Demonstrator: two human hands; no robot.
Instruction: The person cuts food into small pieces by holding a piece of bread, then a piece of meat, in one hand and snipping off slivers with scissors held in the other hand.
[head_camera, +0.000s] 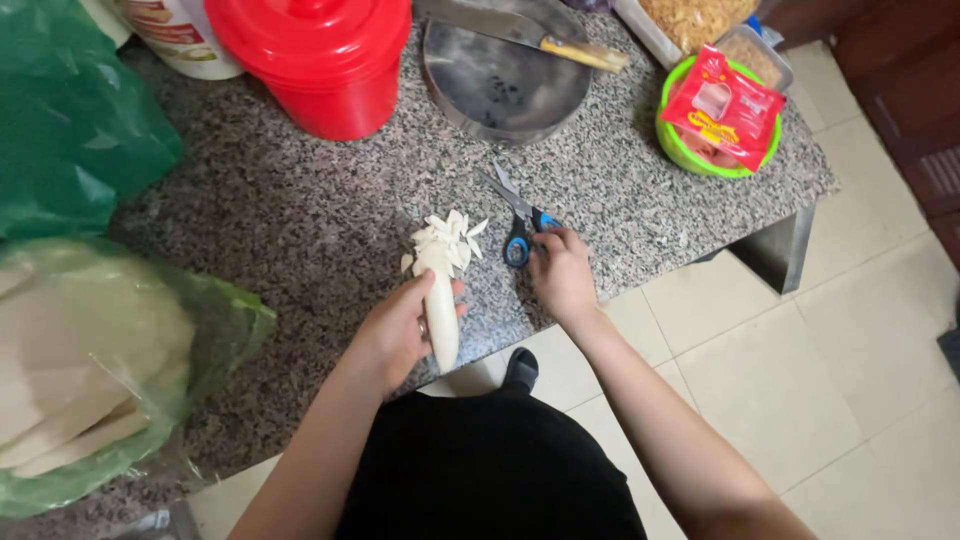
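The left hand is wrapped tight around one pale, rolled white stalk, its tip pointing to 12 o'clock over one small heap of cut white slivers on the granite counter, seemingly so pieces drop there. At 2 o'clock of that hand, the right hand lies curled on the blue handles of one pair of scissors, blades flat on the stone. Farther off stand one red lidded bucket, one round metal tray carrying one knife, and one green bowl.
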